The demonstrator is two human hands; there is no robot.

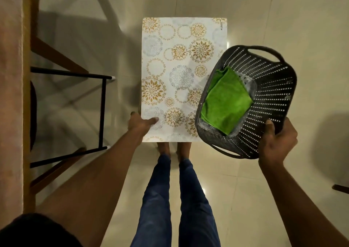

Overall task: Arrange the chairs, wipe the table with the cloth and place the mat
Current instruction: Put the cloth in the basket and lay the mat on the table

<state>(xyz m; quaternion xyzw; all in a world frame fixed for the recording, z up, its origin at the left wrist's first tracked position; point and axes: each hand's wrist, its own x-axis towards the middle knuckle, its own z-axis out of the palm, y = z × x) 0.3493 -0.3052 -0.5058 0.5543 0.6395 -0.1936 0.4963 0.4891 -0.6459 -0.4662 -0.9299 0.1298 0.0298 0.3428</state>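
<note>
My left hand [140, 123] grips the near left corner of a white mat [170, 72] printed with gold and grey flower circles, held flat above the floor in front of me. A dark perforated plastic basket [268, 99] hangs tilted toward me, with my right hand [277, 142] shut on its near rim. Inside the basket lies a folded green cloth [226, 101]. The table [11, 95] runs along the left edge of the view, with a chair [75, 76] of wooden legs and black metal bars tucked under it.
Glossy cream floor tiles [236, 199] spread below me, with my legs in blue jeans [177, 199] and bare feet under the mat. A dark piece of furniture [340, 188] pokes in at the right edge. A white-legged chair [105, 2] stands at top left.
</note>
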